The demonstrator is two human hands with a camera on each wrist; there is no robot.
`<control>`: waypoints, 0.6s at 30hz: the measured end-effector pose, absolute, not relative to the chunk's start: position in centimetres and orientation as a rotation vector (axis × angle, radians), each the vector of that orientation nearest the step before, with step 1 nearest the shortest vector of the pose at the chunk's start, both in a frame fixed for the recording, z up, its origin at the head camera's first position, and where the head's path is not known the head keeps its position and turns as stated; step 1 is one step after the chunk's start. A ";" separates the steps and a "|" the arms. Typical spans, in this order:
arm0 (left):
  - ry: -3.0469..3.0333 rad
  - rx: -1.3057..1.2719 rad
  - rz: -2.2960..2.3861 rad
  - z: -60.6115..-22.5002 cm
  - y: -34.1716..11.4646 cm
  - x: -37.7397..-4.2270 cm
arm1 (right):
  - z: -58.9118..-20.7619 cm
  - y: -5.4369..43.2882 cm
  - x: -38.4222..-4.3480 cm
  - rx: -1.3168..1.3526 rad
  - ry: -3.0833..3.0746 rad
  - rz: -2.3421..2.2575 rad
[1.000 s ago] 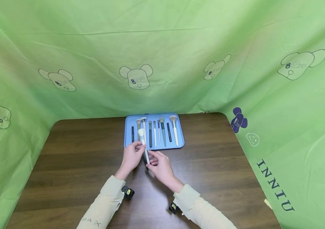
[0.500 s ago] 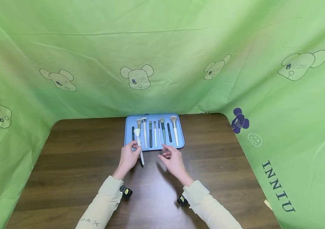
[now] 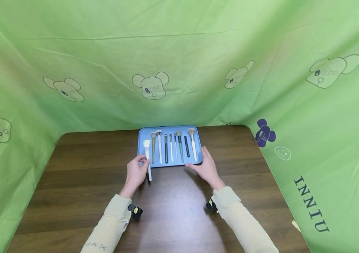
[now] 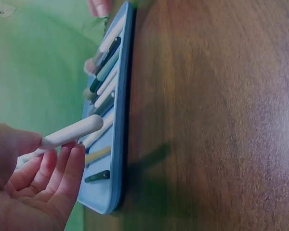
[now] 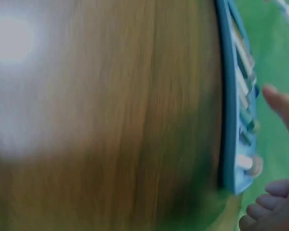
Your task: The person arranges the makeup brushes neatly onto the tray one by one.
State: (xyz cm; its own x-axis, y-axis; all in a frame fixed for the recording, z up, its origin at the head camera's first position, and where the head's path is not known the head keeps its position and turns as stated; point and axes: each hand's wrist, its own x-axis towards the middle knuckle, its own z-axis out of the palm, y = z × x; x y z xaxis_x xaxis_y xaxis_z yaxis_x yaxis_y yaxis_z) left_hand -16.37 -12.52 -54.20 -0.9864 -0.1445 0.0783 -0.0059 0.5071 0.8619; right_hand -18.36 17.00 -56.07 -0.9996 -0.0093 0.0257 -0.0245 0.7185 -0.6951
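My left hand (image 3: 136,172) pinches a white makeup brush (image 3: 147,144) between thumb and fingers, bristles pointing away from me. That brush is over the left end of a blue tray (image 3: 170,128); in the left wrist view its rounded handle end (image 4: 89,126) is raised above the tray. Several makeup brushes lie side by side in the tray, among them a tan-handled brush (image 3: 153,149), a dark green one (image 3: 166,149) and a white one (image 3: 193,144). My right hand (image 3: 207,169) is at the tray's front right corner, thumb and fingers spread. Whether it touches the rim, I cannot tell.
A brown wood-grain table (image 3: 179,211) carries the tray near its back edge. Green printed cloth (image 3: 185,70) hangs behind and along both sides. A dark stick-like piece (image 4: 97,176) lies at the tray's left end, in the left wrist view.
My right hand has let go of the white brush and moved right to the tray's corner, its fingers spreading. My left hand has carried the brush left, turning it more upright.
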 end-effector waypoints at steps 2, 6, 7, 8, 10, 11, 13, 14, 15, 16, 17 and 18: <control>-2.597 0.137 -1.461 -54.3 -12.7 -16.4 | -56.4 17.6 -18.9 0.064 -2.947 1.132; -2.573 0.167 -1.435 -54.4 -13.2 -16.6 | -57.1 18.3 -20.1 0.153 -3.033 1.048; -2.568 0.174 -1.434 -54.4 -13.3 -16.6 | -57.2 18.4 -20.4 0.176 -3.050 1.021; -2.567 0.185 -1.432 -54.5 -13.4 -16.7 | -57.4 18.4 -20.7 0.195 -3.066 0.996; -2.565 0.207 -1.435 -54.7 -13.6 -16.8 | -57.6 18.5 -21.2 0.226 -3.076 0.975; -2.564 0.218 -1.440 -54.8 -13.7 -16.8 | -57.6 18.5 -21.5 0.235 -3.081 0.967; -2.566 0.239 -1.447 -54.9 -14.0 -16.9 | -57.7 18.5 -21.9 0.253 -3.081 0.966; -2.569 0.248 -1.446 -55.0 -14.1 -17.0 | -57.7 18.4 -22.0 0.257 -3.081 0.971; -2.573 0.255 -1.443 -55.0 -14.3 -17.1 | -57.7 18.3 -22.1 0.260 -3.076 0.978; -2.576 0.260 -1.445 -55.1 -14.4 -17.2 | -57.7 18.2 -22.2 0.260 -3.076 0.976; -2.583 0.265 -1.441 -55.1 -14.6 -17.4 | -57.6 18.2 -22.2 0.259 -3.075 0.976; -2.590 0.268 -1.434 -55.0 -14.8 -17.6 | -57.6 18.1 -22.3 0.257 -3.071 0.980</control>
State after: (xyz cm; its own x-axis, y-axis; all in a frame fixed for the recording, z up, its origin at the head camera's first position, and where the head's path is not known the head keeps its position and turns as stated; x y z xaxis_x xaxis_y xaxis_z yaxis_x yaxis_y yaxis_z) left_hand -17.61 -14.77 -55.05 -0.9697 -0.2369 0.0603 -0.0747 0.5219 0.8497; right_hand -22.27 18.10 -57.63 -0.9832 -0.1785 -0.0392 -0.1228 0.8042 -0.5815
